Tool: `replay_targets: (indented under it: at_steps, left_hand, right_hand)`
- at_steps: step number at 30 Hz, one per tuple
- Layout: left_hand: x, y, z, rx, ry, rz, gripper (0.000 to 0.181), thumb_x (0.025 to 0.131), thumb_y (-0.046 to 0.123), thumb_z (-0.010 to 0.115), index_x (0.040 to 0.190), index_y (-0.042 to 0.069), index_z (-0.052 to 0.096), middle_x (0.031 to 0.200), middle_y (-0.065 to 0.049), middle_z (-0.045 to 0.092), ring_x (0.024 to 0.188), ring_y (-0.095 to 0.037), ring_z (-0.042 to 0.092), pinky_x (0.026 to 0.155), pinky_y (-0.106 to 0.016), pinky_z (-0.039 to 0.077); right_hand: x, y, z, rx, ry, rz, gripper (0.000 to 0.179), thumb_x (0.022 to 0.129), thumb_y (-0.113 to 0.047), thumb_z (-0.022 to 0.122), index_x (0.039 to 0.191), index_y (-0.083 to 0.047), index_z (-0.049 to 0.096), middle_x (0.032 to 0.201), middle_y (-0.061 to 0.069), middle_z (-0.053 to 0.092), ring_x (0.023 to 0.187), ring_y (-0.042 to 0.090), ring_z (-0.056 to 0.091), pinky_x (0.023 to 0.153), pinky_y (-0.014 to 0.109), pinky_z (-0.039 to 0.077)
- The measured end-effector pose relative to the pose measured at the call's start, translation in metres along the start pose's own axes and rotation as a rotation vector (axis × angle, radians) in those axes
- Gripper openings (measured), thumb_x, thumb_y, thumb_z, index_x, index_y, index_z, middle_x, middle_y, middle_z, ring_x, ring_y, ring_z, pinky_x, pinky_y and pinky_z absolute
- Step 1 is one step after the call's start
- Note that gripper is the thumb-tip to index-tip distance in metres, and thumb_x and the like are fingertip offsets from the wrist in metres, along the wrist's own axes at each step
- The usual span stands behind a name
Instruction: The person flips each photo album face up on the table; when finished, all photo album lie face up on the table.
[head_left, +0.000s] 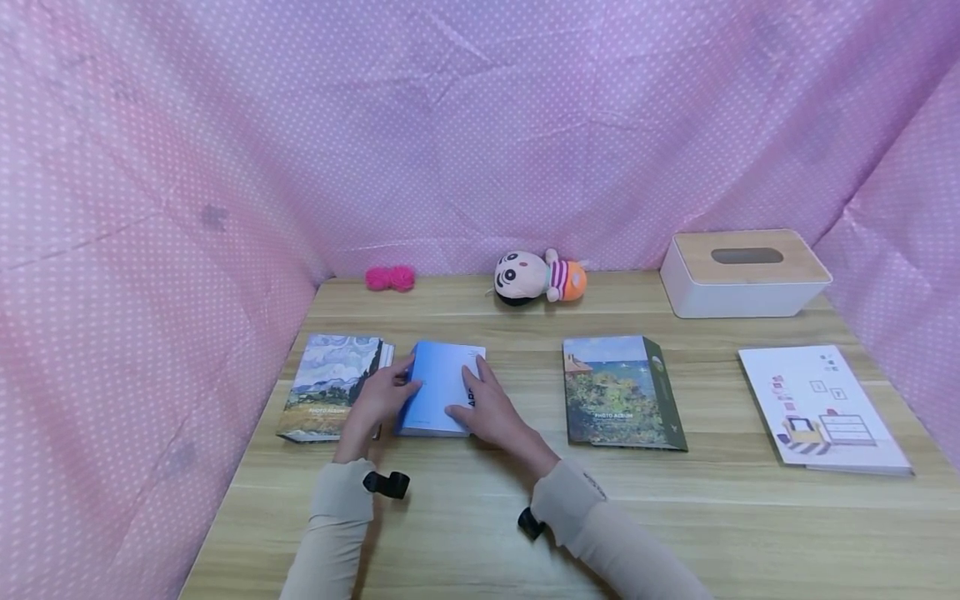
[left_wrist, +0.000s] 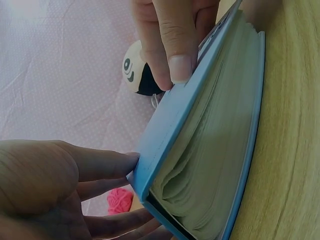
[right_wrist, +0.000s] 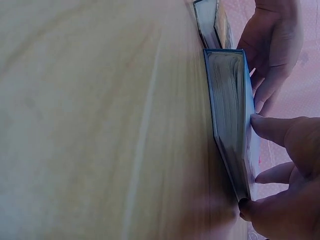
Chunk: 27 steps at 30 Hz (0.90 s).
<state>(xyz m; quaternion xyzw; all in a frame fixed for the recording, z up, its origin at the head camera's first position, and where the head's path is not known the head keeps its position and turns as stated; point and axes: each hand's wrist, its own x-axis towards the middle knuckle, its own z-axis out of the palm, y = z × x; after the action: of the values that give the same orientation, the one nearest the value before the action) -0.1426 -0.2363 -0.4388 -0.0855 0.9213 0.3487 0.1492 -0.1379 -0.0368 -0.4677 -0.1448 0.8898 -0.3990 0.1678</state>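
A thick blue photo album lies flat on the wooden table, its many page edges showing in the left wrist view. My left hand is at its spine, the thumb on the cover's edge and the other fingers along the spine side. My right hand holds the opposite side. Its thumb presses on the cover, while other fingers reach round the far edge and corner. Close to the left of the left hand lies a photo album with a wheat-field painting.
Further right are a photo album with a seaside painting and a white illustrated album. Along the back stand a pink fuzzy item, a plush doll and a tissue box, before a pink dotted curtain.
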Motion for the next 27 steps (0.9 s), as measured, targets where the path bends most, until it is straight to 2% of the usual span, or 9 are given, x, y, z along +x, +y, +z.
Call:
replay_targets:
  at_steps: [13, 18, 22, 27]
  left_hand:
    - [0.0, 0.0, -0.001, -0.029, -0.003, -0.003, 0.056, 0.098, 0.024, 0.054, 0.15, 0.017, 0.033, 0.139, -0.021, 0.049, 0.127, -0.036, 0.048, 0.1, -0.051, 0.045]
    - [0.0, 0.0, -0.002, -0.038, 0.003, 0.002, 0.057, 0.098, 0.027, 0.054, 0.15, 0.017, 0.032, 0.138, -0.021, 0.05, 0.127, -0.037, 0.048, 0.1, -0.052, 0.044]
    - [-0.004, 0.005, -0.003, -0.047, 0.035, 0.017, 0.058, 0.098, 0.029, 0.054, 0.15, 0.014, 0.032, 0.139, -0.021, 0.048, 0.128, -0.037, 0.048, 0.101, -0.053, 0.044]
    - [-0.01, 0.017, -0.003, -0.031, 0.117, 0.066, 0.057, 0.097, 0.025, 0.055, 0.147, 0.007, 0.035, 0.139, -0.023, 0.048, 0.126, -0.038, 0.049, 0.1, -0.053, 0.044]
  right_hand:
    - [-0.001, 0.0, 0.0, -0.007, 0.0, 0.0, 0.075, 0.091, -0.04, 0.064, 0.151, -0.013, 0.028, 0.162, 0.008, 0.003, 0.149, 0.027, 0.008, 0.117, 0.047, 0.022]
    - [-0.003, 0.0, -0.006, -0.005, 0.028, -0.016, 0.07, 0.091, -0.038, 0.064, 0.149, -0.016, 0.034, 0.161, 0.009, 0.009, 0.148, 0.029, 0.011, 0.117, 0.049, 0.022]
    - [-0.008, 0.0, -0.016, 0.036, 0.072, -0.018, 0.064, 0.091, -0.036, 0.064, 0.146, -0.017, 0.04, 0.16, 0.01, 0.015, 0.147, 0.029, 0.014, 0.117, 0.051, 0.021]
    - [-0.014, 0.006, -0.031, 0.068, 0.132, -0.044, 0.06, 0.091, -0.033, 0.064, 0.143, -0.012, 0.044, 0.158, 0.013, 0.021, 0.147, 0.029, 0.015, 0.117, 0.052, 0.019]
